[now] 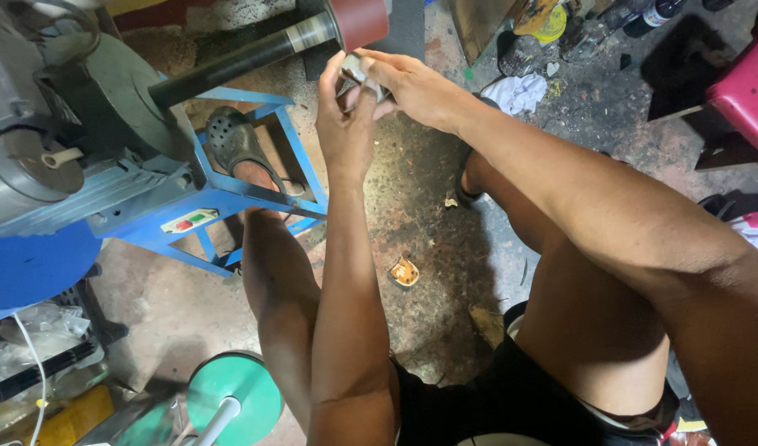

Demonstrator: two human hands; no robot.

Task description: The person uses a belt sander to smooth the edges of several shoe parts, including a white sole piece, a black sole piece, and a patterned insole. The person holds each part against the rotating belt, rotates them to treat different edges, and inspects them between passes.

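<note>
Light: dim workshop, brightest on the forearms mid-frame.
Shadows: heavy along the upper right and lower left corners.
Blur: slight softness at the hands, top centre.
Distortion: wide-angle stretch at the edges.

label – white strip, red and green marks – on blue frame | yellow package – bottom left

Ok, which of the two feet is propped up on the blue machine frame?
The one in the dark perforated clog rests on the blue frame; the other foot is on the stained floor.
</note>
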